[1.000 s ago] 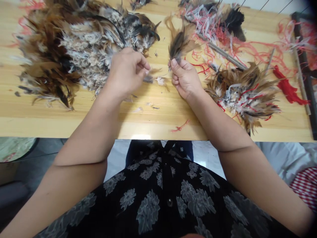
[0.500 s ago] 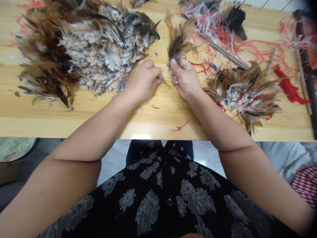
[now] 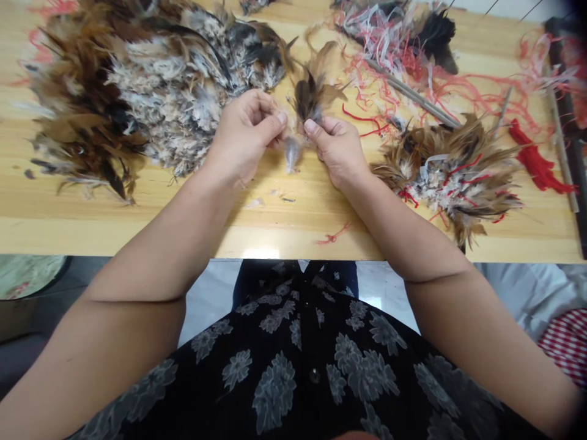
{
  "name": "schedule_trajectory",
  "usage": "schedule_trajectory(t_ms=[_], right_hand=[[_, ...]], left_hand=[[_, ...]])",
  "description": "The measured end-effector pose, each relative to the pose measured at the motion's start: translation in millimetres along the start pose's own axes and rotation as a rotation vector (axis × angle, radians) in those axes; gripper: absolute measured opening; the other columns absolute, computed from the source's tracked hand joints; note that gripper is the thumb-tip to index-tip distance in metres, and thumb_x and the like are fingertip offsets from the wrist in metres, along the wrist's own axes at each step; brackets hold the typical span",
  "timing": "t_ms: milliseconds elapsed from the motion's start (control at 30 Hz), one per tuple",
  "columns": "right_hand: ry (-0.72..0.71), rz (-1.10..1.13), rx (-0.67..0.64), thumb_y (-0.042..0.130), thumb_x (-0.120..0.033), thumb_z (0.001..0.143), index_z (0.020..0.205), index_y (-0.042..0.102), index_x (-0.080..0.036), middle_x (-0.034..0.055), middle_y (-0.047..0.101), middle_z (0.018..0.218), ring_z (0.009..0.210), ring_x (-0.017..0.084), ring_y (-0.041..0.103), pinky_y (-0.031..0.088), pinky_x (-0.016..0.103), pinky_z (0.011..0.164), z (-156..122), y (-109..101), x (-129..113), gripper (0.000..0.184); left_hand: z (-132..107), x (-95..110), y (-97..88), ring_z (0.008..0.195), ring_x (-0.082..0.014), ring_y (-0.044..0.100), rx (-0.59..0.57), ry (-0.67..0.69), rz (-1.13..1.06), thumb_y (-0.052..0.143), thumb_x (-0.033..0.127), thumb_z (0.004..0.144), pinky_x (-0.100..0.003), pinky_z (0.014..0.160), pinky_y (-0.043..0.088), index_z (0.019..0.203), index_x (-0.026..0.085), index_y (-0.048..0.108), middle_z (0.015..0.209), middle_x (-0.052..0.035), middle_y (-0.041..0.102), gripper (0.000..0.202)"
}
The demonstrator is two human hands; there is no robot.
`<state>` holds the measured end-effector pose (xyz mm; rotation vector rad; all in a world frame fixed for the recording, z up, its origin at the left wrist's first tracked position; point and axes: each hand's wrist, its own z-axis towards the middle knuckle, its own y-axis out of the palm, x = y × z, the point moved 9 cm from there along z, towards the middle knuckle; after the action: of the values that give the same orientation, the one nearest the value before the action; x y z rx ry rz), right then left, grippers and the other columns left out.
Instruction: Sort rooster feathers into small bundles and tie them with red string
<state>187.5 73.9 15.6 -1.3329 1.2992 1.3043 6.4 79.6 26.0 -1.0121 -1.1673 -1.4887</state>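
Note:
Between the fingers and thumb of my right hand [image 3: 340, 146] is a small bunch of brown and dark feathers [image 3: 308, 101], tips pointing away from me. My left hand [image 3: 247, 131] is closed in a pinch close by, with a pale, wispy small feather at its fingertips. Just below them shows a fluffy grey feather [image 3: 291, 154]; whether it is held or loose I cannot tell. A large heap of feathers [image 3: 169, 91], brown outside and pale downy inside, lies beside my left hand. Right of my right wrist sits a pile of feather bunches [image 3: 458, 174] bound with red ties.
Red and white plastic strings [image 3: 385, 36] tangle at the back right around a thin stick [image 3: 417, 98]. A bundle of red string [image 3: 536, 159] and a dark frame [image 3: 568, 134] are at the right. A red thread scrap [image 3: 334, 233] lies near the table's front edge.
My left hand has shifted slightly left and up and turned. The feather bunch in my right hand has tilted left and come lower. A fluffy grey feather now shows between the hands.

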Motion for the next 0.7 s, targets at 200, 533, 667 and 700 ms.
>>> schedule_trajectory(t_ms=[200,533,667,700], right_hand=[[-0.012,-0.064,0.025,0.104,-0.036,0.11,0.084,0.063,-0.021,-0.0054,0.055,0.082,0.08,0.009,0.054,0.044,0.019,0.072,-1,0,-1,0.051],[-0.05,-0.117,-0.129,0.098,-0.056,0.116,0.089,0.064,-0.02,-0.0033,0.067,0.087,0.093,0.012,0.071,0.06,0.021,0.084,16,3,14,0.056],[-0.108,-0.173,-0.152,0.106,-0.069,0.105,0.093,0.069,-0.023,-0.0017,0.073,0.089,0.101,0.019,0.079,0.071,0.03,0.093,20,1,15,0.06],[-0.135,-0.187,-0.16,0.109,-0.068,0.102,0.094,0.071,-0.023,-0.0013,0.074,0.089,0.104,0.021,0.08,0.073,0.033,0.096,20,2,13,0.059]], left_hand=[[-1,12,2.4,0.077,-0.0204,0.046,0.007,0.034,0.017,0.132,0.072,0.072,-0.042,0.074,0.041,0.091,0.031,0.074,0.078,0.0032,0.067,0.074],[1,0,-0.6,0.09,-0.033,0.071,0.011,0.099,0.205,0.115,0.051,0.088,-0.047,0.086,0.054,0.086,0.035,0.073,0.086,-0.0029,0.07,0.045],[-1,0,3.1,0.094,-0.0329,0.073,0.012,0.079,0.23,0.115,0.052,0.089,-0.046,0.087,0.058,0.088,0.036,0.074,0.088,-0.0028,0.072,0.044],[-1,0,3.6,0.092,-0.0319,0.072,0.024,0.082,0.219,0.116,0.054,0.086,-0.045,0.086,0.058,0.086,0.035,0.073,0.088,-0.0025,0.072,0.047]])
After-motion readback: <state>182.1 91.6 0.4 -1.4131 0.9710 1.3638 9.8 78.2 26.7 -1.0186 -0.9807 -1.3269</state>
